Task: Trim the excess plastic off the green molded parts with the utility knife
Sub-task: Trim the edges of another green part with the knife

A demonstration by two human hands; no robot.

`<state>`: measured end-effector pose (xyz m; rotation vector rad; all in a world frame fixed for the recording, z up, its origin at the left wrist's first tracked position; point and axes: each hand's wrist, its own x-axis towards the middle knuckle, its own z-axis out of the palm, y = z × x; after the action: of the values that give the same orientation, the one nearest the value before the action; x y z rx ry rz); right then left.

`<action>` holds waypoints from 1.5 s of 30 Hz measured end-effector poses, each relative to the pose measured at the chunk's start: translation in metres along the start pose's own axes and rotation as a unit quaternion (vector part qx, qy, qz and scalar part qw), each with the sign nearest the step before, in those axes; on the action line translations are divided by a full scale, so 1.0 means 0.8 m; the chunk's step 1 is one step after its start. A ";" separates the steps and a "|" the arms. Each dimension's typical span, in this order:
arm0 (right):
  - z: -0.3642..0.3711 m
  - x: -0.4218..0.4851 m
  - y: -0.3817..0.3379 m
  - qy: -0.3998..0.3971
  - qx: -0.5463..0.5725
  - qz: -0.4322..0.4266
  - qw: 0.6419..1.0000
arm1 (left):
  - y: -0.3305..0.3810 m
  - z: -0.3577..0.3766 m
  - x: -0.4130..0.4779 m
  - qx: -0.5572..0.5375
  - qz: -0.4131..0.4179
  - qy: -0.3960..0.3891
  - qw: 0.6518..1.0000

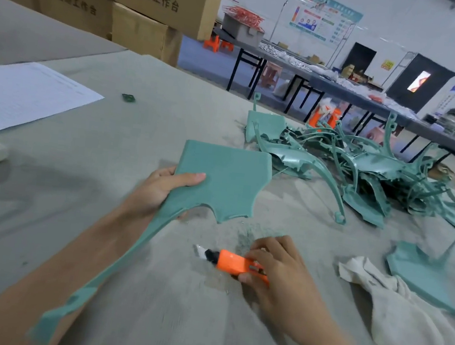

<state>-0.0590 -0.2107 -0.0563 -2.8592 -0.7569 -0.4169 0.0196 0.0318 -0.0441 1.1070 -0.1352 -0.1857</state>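
nearest me, my right grip (280, 273) is curled around the rear of an orange utility knife (232, 262), fingers over the top and thumb beneath. its short blade is out and points left, low over the grey surface (140, 135), amid pale shavings. to the left, my left grip (160, 190) pinches a green molded part (220, 180) by its left edge, thumb on the upper face, with the flat panel tilted above the surface. a long thin strip of the part runs toward me over my forearm. right of the knife lies a crumpled off-white cloth (407, 317), against another flat green part (420, 277). farther off on the right sits a tangled pile of green parts (367, 170). farther off on the left lie a printed sheet of paper (24, 94) and a small green scrap (128, 98). stacked cardboard boxes (160, 2) stand behind.
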 end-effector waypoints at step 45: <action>-0.013 0.055 -0.039 0.256 0.622 0.281 0.684 | -0.034 0.072 -0.034 -0.126 -0.189 0.027 0.973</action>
<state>-0.0403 -0.1656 -0.0308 -1.3990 0.0619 -0.3518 -0.0208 -0.0247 -0.0433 0.8737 0.1473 -0.5002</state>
